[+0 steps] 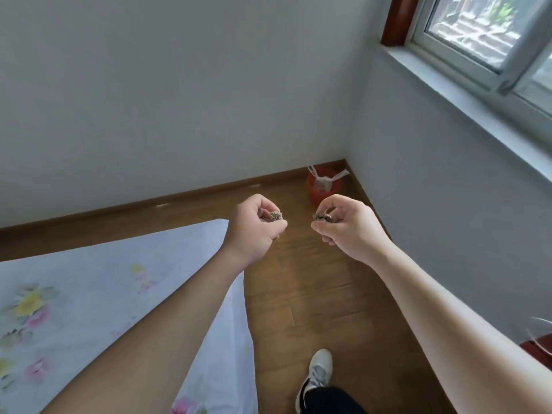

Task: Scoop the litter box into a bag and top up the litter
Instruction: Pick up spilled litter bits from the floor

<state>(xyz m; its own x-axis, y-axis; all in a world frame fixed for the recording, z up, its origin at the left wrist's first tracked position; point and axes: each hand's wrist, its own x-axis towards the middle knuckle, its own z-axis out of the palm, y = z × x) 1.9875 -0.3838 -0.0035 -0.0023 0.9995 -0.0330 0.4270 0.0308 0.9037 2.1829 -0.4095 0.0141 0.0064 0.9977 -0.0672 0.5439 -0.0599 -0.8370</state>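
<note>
My left hand (254, 228) pinches a small grey-brown litter clump (276, 216) between thumb and fingers. My right hand (343, 224) pinches a second, darker litter clump (322, 217) the same way. Both hands are held out in front of me at about the same height, a short gap apart, above the wooden floor. Beyond them, in the room's corner, stands a red bin (321, 189) lined with a white plastic bag (324, 179) whose handles stick up. No litter box is in view.
A bed with a pale floral sheet (104, 294) fills the left. Wooden floor (313, 294) runs between the bed and the right wall under a window (493, 31). My shoe (318, 375) stands on the floor. A dark red object (540, 351) sits at the right edge.
</note>
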